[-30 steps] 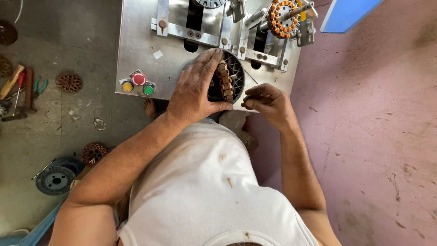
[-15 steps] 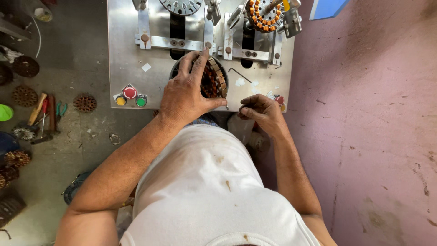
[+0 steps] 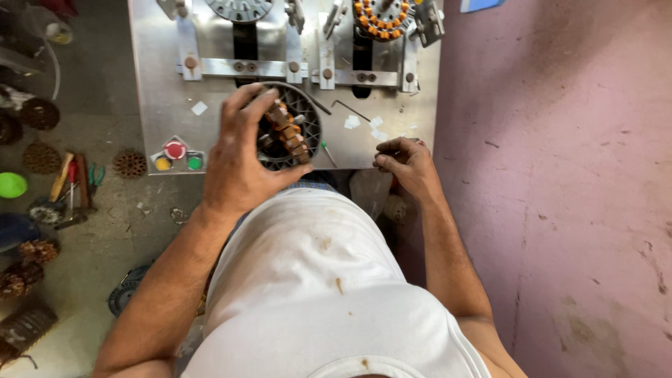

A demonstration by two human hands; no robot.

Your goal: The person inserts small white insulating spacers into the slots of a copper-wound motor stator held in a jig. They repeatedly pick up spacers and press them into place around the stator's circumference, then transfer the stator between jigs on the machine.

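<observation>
My left hand (image 3: pixel 236 162) grips a round dark stator ring (image 3: pixel 297 119) with copper-wound coils, held over the front of a metal machine table (image 3: pixel 168 91). My right hand (image 3: pixel 406 164) rests at the table's front edge, fingers curled, with nothing visible in it. A second stator with orange coils (image 3: pixel 380 17) sits clamped in the right-hand fixture at the back. The left fixture (image 3: pixel 238 8) holds a grey toothed disc.
Red, yellow and green buttons (image 3: pixel 175 155) sit at the table's front left. A bent hex key (image 3: pixel 350 108) and white paper scraps lie on the table. Wound stators, pliers and tools lie on the floor (image 3: pixel 84 224) at left. A pink wall (image 3: pixel 560 175) is at right.
The view has shifted, with the table now higher in frame. My left hand has turned the stator so its coils show more. My right hand stayed at the front edge.
</observation>
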